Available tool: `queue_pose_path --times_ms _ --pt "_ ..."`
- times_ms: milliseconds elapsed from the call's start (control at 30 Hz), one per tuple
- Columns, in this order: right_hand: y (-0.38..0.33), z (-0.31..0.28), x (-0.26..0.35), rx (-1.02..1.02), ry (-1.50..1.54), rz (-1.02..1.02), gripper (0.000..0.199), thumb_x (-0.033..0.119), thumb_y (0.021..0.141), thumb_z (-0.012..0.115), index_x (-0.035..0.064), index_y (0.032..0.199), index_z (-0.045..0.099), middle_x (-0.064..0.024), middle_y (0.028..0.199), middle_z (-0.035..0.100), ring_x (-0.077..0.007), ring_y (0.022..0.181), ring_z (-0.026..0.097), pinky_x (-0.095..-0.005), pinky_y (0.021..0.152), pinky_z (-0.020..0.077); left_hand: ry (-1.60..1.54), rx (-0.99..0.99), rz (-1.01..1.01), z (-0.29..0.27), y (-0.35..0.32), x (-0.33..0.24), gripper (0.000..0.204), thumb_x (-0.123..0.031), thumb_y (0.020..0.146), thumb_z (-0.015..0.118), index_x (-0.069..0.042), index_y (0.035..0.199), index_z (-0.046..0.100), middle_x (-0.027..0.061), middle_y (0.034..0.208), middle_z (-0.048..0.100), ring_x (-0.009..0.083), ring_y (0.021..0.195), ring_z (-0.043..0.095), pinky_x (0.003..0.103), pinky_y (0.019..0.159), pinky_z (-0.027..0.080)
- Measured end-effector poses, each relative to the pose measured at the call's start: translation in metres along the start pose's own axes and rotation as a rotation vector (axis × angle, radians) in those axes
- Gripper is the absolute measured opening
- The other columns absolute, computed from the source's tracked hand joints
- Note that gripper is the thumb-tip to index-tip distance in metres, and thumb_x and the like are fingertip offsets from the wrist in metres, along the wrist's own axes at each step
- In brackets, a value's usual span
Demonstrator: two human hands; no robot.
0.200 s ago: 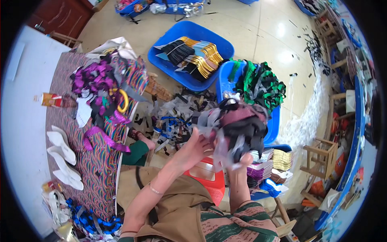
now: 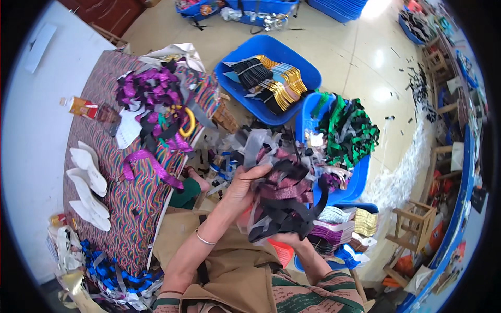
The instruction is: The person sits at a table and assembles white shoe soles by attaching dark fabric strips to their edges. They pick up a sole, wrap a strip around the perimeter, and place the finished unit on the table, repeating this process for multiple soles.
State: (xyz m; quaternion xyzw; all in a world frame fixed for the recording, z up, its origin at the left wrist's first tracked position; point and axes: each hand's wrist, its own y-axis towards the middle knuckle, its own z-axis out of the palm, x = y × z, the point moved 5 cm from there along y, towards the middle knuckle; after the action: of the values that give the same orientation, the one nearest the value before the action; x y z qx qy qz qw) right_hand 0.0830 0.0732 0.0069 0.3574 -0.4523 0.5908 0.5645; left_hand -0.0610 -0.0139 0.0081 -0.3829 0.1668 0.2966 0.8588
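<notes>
Holding a loose tangle like this bundle of black, maroon and grey strips [image 2: 284, 193] works best from two sides, imo. It's up in the air, near the blue tub [image 2: 361, 180] with the green strips [image 2: 347, 130] in it. Left hand [image 2: 244, 187] has the bundle gripped at its left side, thumb laid over it. Right hand [image 2: 289, 241] is tucked in at the lower edge, fingers mostly buried, so I can't tell if it's clamped on or just propping. I'd spread the load across both palms and go easy on the squeeze, since thin strips probably slither out. Mind the dangling ends too: the purple pile [image 2: 151, 88] on the desk [image 2: 130, 219] looks like a proper snarl.
</notes>
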Motion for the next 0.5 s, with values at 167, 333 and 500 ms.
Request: queue_pose_path --times_ms 167,333,500 --pt "-0.012 0.008 -0.044 0.182 0.448 0.522 0.058 0.018 0.082 0.070 0.0003 0.133 0.049 -0.0132 0.115 0.064 -0.0197 0.109 0.059 -0.0339 0.093 0.0465 -0.008 0.044 0.224 -0.027 -0.042 -0.054 0.054 0.000 0.074 0.071 0.001 0.125 0.055 0.0119 0.116 0.063 0.0226 0.101 0.064 0.039 0.091 0.051" --pt "0.009 -0.030 -0.005 0.398 -0.474 0.608 0.043 0.013 0.082 0.068 0.0051 0.124 0.060 -0.0157 0.109 0.066 -0.0255 0.095 0.065 -0.0348 0.082 0.0499 0.010 0.251 0.559 -0.048 -0.096 -0.121 0.074 0.011 0.065 0.068 -0.002 0.135 0.046 0.0139 0.130 0.054 0.0272 0.116 0.056 0.044 0.093 0.052" --pt "0.070 0.019 0.119 0.019 -0.855 -0.315 0.027 0.003 0.076 0.069 0.0006 0.103 0.067 -0.0158 0.107 0.064 -0.0328 0.096 0.062 -0.0378 0.084 0.0487 0.053 0.119 0.729 -0.037 -0.138 -0.156 0.067 0.010 0.066 0.063 0.004 0.131 0.048 0.0167 0.128 0.056 0.0295 0.110 0.061 0.045 0.096 0.051"
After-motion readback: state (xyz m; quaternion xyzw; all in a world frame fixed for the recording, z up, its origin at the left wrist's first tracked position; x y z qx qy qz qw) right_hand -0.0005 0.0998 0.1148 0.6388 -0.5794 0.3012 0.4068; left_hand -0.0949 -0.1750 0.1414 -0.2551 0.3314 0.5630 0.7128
